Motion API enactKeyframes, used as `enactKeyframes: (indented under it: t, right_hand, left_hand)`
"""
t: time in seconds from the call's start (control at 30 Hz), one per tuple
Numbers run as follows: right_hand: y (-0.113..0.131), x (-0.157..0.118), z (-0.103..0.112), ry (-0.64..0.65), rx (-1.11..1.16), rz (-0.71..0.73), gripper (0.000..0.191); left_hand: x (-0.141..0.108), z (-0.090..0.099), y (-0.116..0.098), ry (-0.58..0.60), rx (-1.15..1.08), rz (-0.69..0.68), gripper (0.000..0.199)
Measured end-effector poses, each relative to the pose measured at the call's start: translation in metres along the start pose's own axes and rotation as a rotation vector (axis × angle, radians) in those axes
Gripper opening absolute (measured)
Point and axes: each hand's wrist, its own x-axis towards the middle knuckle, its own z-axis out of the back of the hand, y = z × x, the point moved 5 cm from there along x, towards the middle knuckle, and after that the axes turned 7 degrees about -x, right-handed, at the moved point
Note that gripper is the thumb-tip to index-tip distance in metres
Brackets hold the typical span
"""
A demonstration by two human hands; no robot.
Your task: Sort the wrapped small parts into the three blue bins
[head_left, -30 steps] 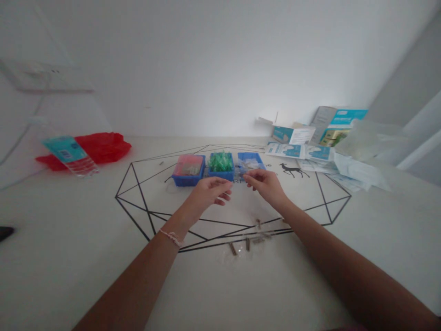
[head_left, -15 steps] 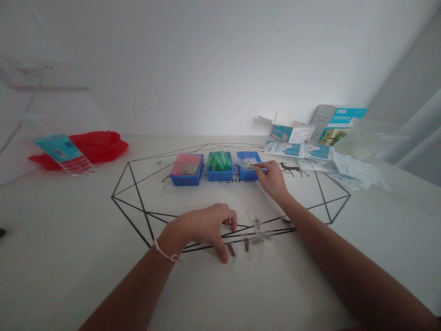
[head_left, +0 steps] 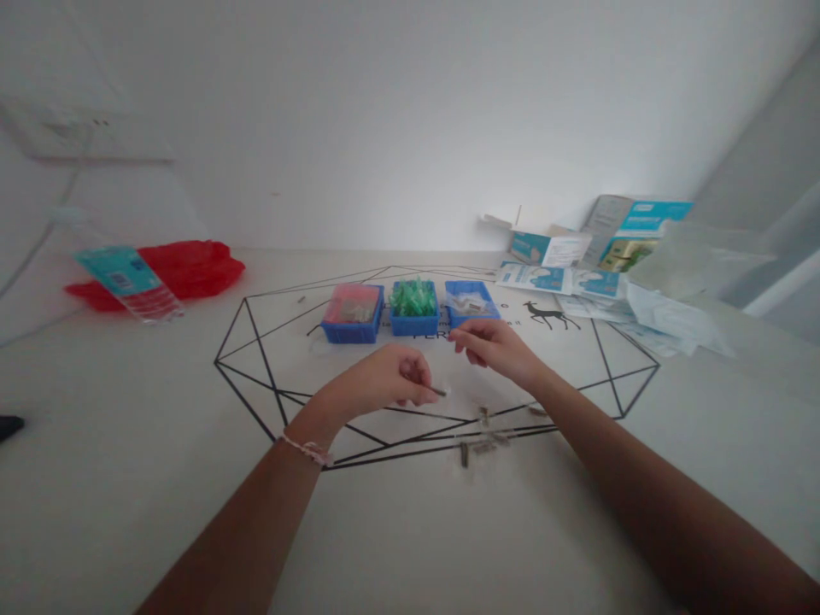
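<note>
My left hand (head_left: 401, 377) is closed, pinching a small clear packet (head_left: 439, 392) with a dark thin piece in it between thumb and fingers, just above the table. My right hand (head_left: 482, 342) hovers in front of the right blue bin (head_left: 492, 313), fingers loosely bent and slightly apart, nothing visible in them. That bin holds clear packets (head_left: 471, 303). Several more small packets with metal-looking pieces (head_left: 465, 454) lie on the table between my forearms.
A blue bin with a pink sheet (head_left: 354, 331) and a blue bin of green strips (head_left: 413, 325) stand left of the right bin. A red bag (head_left: 198, 266) and clear bottle (head_left: 125, 278) lie far left. Boxes (head_left: 551, 248) and white packets (head_left: 670, 316) crowd the back right.
My left hand has picked a packet up from the table and raised it. My right hand has drawn back from the right bin, where a packet with a dark piece now lies.
</note>
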Motion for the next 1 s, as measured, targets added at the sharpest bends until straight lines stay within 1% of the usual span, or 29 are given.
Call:
enactKeyframes:
  t: [0.07,0.1,0.17,0.23,0.3,0.37,0.47,0.6,0.7,0.8,0.9,1.0]
  right_hand:
    - [0.005,-0.007,-0.016,0.23,0.116,-0.028,0.032]
    - [0.007,-0.01,-0.021,0.285,0.154,-0.024,0.032]
    - [0.009,-0.013,-0.025,0.292,0.213,-0.022,0.032]
    - [0.008,-0.013,-0.024,0.235,0.247,-0.041,0.033]
    - [0.007,-0.013,-0.023,0.18,0.268,-0.076,0.033]
    - [0.007,-0.013,-0.022,0.143,0.29,-0.112,0.033]
    - [0.005,-0.014,-0.022,0.123,0.302,-0.151,0.033]
    - [0.001,-0.014,-0.024,0.111,0.292,-0.163,0.033]
    - [-0.001,-0.014,-0.024,0.101,0.274,-0.176,0.034]
    - [0.0,-0.014,-0.024,0.1,0.257,-0.187,0.033]
    - [0.001,-0.012,-0.024,0.104,0.265,-0.144,0.03]
    - [0.001,-0.01,-0.023,0.072,0.231,-0.042,0.025]
  left_hand:
    - [0.001,0.01,-0.003,-0.157,-0.096,-0.022,0.025]
    - [0.001,0.013,-0.004,-0.224,-0.14,-0.035,0.025]
    - [0.001,0.018,-0.007,-0.323,-0.243,-0.062,0.025]
    - [0.001,0.021,-0.007,-0.382,-0.34,-0.068,0.029]
    - [0.0,0.022,-0.005,-0.4,-0.381,-0.034,0.03]
    - [0.0,0.022,-0.002,-0.394,-0.374,0.011,0.029]
    - [0.0,0.022,0.002,-0.407,-0.326,0.033,0.025]
    - [0.002,0.022,0.005,-0.42,-0.294,0.032,0.02]
    - [0.003,0.019,0.005,-0.411,-0.354,0.057,0.018]
    - [0.003,0.016,0.004,-0.407,-0.452,0.1,0.023]
    - [0.002,0.014,0.003,-0.403,-0.487,0.084,0.023]
    - [0.004,0.015,0.002,-0.421,-0.431,-0.016,0.016]
